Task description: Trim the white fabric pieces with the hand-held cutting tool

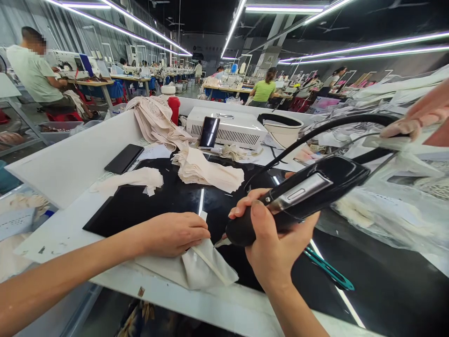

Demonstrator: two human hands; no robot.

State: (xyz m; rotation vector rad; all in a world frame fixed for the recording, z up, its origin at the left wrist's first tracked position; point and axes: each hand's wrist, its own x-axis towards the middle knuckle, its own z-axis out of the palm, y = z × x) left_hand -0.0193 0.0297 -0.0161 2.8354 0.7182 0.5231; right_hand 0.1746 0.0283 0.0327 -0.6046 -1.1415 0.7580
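Note:
My right hand (271, 238) is wrapped round a thick black corded hand tool (324, 180) with a silver plate on its side. Its rounded end points down left, toward the cloth. My left hand (175, 234) has its fingers pressed together on a pale cream piece of fabric (210, 267), which lies at the table's front edge, with a narrow strip along it. The tool's tip and what it may touch are hidden behind my right fingers. A stack of cream fabric pieces (210, 171) and a loose cream piece (133, 180) lie farther back on the black board (168, 201).
Teal scissors or snips (329, 269) lie right of my right hand. A phone (124, 158) lies at left; another phone (209, 132) leans on a white vented box (228, 126). A co-worker's hand (417, 119) is at upper right near the cable (336, 120). Plastic-bagged fabric (386, 210) fills the right.

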